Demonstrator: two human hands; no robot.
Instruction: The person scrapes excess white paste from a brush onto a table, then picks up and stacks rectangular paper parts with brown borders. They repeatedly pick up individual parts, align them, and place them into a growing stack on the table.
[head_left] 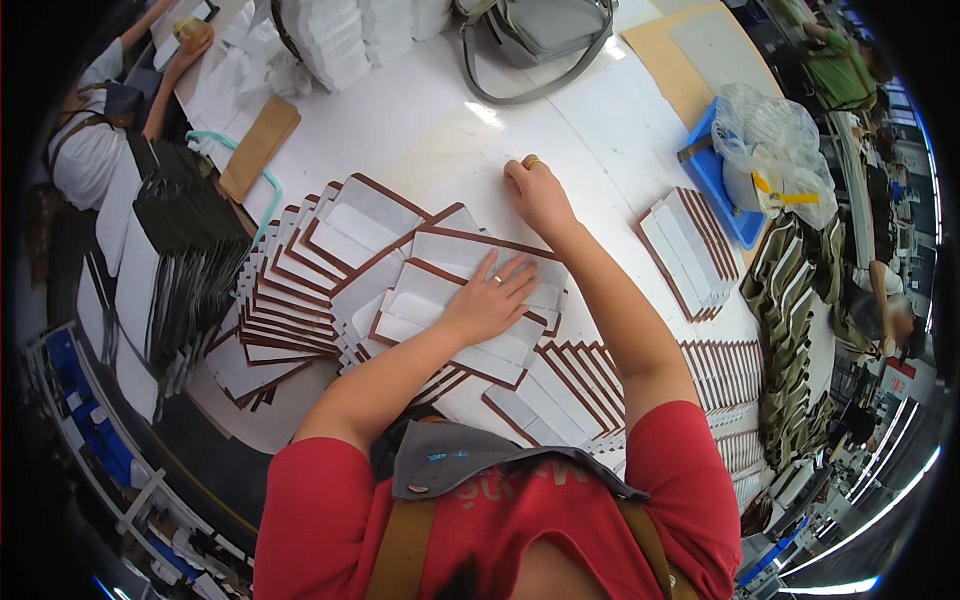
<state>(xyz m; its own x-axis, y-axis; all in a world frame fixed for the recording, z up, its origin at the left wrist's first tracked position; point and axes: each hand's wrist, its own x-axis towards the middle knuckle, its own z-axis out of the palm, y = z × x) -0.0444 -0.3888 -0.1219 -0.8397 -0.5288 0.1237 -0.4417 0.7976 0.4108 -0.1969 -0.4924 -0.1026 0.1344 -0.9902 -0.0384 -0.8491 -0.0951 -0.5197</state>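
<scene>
My left hand point(492, 303) lies flat with fingers spread on a white panel with brown edging point(415, 308), one of several overlapping in front of me. Another brown-edged panel point(465, 250) reaches out under my fingertips. Beyond it my right hand point(538, 195) is closed, its fingers curled down at the white tabletop point(420, 130). Whatever those fingers may hold is hidden. Left of my left hand, a fanned stack of the same panels point(290, 290) curves toward me.
More panels form a row point(720, 375) at the right, with a small stack point(690, 250) above it. Farther right are a blue tray point(722, 180) with clear plastic and folded olive pieces point(785, 320). Dark pieces point(190, 250) stand left. A grey bag point(540, 35) sits at the back. Other people work nearby.
</scene>
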